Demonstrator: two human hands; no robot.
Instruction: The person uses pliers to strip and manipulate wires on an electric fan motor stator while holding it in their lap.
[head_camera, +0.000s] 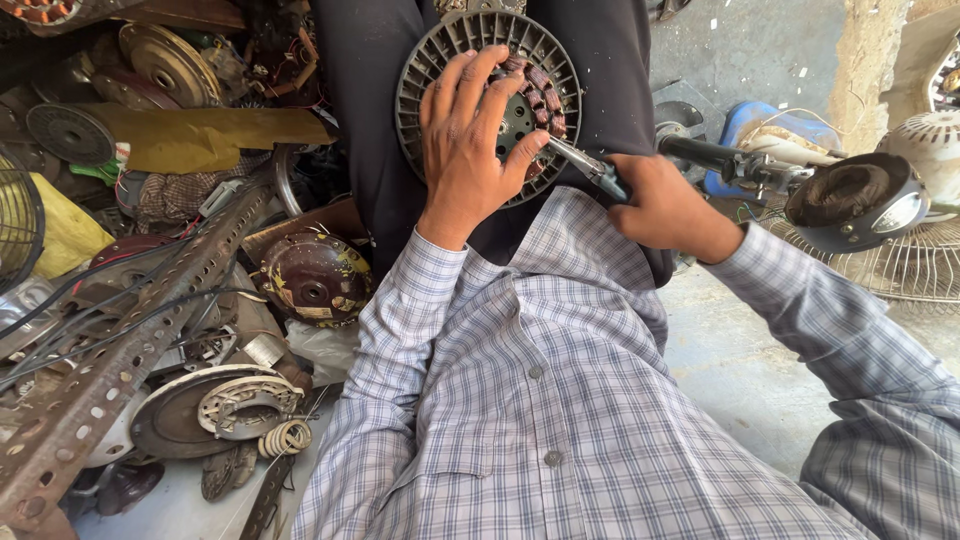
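Note:
A round grey motor housing (430, 60) with a ring of copper-wound coils (545, 95) rests on my lap, on dark trousers. My left hand (470, 140) lies spread over its face, fingers on the coils and the hub. My right hand (665, 205) grips the dark handle of a metal hand tool (580, 160). The tool's shaft points left and its tip meets the housing's lower right edge, just beside my left thumb. My checked shirt sleeves fill the lower part of the view.
Scrap lies heaped on the left: a perforated metal bar (130, 340), a brown motor cover (312, 278), metal discs (170, 62), loose wires, a coil ring (245, 405). At right stand a fan guard (905, 265), a dark motor part (850, 200) and a blue object (750, 125) on concrete floor.

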